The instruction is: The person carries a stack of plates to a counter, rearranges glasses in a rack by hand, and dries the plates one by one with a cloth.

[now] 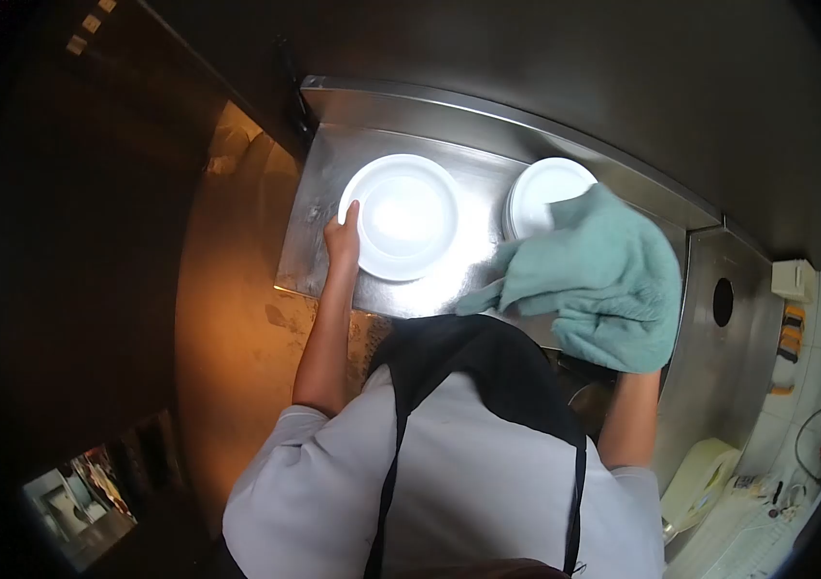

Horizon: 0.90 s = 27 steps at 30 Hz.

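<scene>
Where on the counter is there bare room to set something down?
Bare steel shows on the counter between the large plate and the stack, plus a strip between that plate and the counter's left edge, beyond the left hand. It is crowded at the stack, partly hidden by the cloth.

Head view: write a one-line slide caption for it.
Left hand on a white plate, green cloth over the right, stacked plates on the steel counter.

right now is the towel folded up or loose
Loose: the towel drapes in uneven creases over the end of the right forearm, with a ragged corner trailing toward the apron.
</scene>
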Each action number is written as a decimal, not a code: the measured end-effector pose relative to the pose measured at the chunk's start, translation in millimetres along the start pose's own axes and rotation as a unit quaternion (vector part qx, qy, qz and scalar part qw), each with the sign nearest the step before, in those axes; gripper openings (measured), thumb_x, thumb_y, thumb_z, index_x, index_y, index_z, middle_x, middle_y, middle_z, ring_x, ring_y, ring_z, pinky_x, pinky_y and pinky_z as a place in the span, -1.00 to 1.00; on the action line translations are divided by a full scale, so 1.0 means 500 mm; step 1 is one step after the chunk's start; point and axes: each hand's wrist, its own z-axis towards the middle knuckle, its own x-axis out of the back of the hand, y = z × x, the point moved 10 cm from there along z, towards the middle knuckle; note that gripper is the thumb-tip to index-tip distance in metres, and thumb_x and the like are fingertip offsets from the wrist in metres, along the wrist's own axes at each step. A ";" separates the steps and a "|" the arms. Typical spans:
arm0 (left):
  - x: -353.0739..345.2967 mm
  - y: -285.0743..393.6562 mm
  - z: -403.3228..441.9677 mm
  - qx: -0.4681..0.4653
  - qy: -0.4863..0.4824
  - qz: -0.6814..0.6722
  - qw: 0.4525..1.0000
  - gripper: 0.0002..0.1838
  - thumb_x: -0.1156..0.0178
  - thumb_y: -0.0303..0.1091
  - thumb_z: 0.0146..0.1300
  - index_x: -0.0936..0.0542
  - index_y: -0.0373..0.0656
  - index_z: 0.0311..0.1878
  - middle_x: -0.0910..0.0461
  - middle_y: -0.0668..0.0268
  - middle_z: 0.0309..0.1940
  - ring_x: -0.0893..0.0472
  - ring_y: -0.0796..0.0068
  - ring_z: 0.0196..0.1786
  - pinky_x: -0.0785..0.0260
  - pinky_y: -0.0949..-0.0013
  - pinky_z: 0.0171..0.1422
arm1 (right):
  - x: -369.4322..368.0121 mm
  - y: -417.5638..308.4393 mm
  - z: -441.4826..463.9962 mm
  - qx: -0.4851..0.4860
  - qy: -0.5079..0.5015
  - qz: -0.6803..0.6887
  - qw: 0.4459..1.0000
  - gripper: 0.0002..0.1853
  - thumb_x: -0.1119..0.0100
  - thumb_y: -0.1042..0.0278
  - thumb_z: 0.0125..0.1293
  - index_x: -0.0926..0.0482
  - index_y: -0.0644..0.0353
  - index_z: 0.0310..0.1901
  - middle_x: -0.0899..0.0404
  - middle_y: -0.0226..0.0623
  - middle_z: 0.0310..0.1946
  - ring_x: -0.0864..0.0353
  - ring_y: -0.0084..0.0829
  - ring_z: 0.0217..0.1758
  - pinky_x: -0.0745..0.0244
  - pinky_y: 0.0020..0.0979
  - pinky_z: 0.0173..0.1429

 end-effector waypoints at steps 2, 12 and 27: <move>0.002 -0.042 0.042 -0.019 0.018 0.050 0.998 -0.49 -0.23 -0.07 0.47 -0.67 -0.46 0.08 -0.76 -0.03 -0.10 -0.74 0.20 -0.05 -0.53 0.24 0.06 | 0.017 0.009 0.026 -0.040 0.042 0.089 0.994 -0.25 -0.40 0.48 0.15 -0.37 0.28 0.41 -0.49 -0.15 0.32 -0.49 -0.32 0.35 -0.38 -0.27 0.49; 0.004 0.034 0.035 -0.105 -0.022 0.380 0.919 -0.45 -0.08 0.14 0.47 -0.72 -0.20 0.05 -0.75 -0.06 -0.11 -0.72 -0.11 0.03 -0.51 0.03 0.13 | 0.015 0.364 0.157 -0.023 0.066 -0.500 0.863 -0.24 -0.24 0.28 0.20 -0.33 0.12 0.50 -0.27 0.05 0.47 -0.26 -0.10 0.55 -0.10 -0.06 0.60; 0.079 0.061 -0.125 -0.163 0.012 0.239 0.957 -0.66 -0.20 -0.17 0.49 -0.71 -0.26 0.05 -0.76 0.01 -0.16 -0.76 0.19 -0.10 -0.55 0.23 0.01 | 0.007 0.543 0.156 -0.004 -0.099 -0.619 0.779 -0.36 0.02 -0.10 0.53 -0.45 0.28 0.38 -0.34 0.15 0.42 -0.14 0.16 0.59 0.12 0.19 0.66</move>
